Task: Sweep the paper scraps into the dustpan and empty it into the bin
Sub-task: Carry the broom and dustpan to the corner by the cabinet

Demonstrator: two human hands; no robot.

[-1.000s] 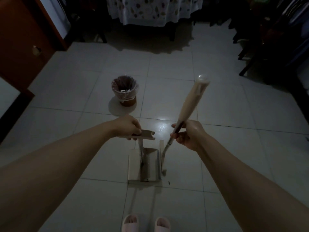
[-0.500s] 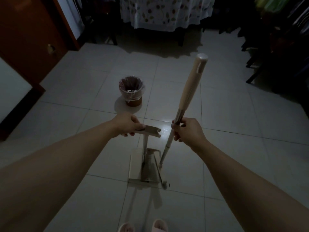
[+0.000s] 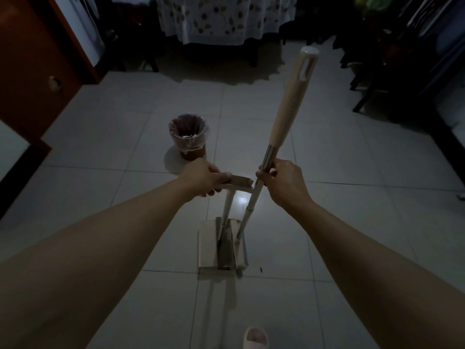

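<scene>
Two bare hands are working just this side of the bin (image 3: 189, 137). Nearest it, the left hand (image 3: 203, 178) is clamping the dustpan (image 3: 219, 244) handle, the pan sitting on the tiled floor (image 3: 339, 197). Farther right, the right hand (image 3: 283, 180) is gripping the broom (image 3: 284, 127) shaft, its head lying in the pan.

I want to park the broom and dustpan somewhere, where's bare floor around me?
Bare tiles lie left of the dustpan, between it and the wooden door, and right of the broom toward the dark chairs. The strip between the bin and the draped table is bare too. It is crowded by the chairs and under the table.
</scene>
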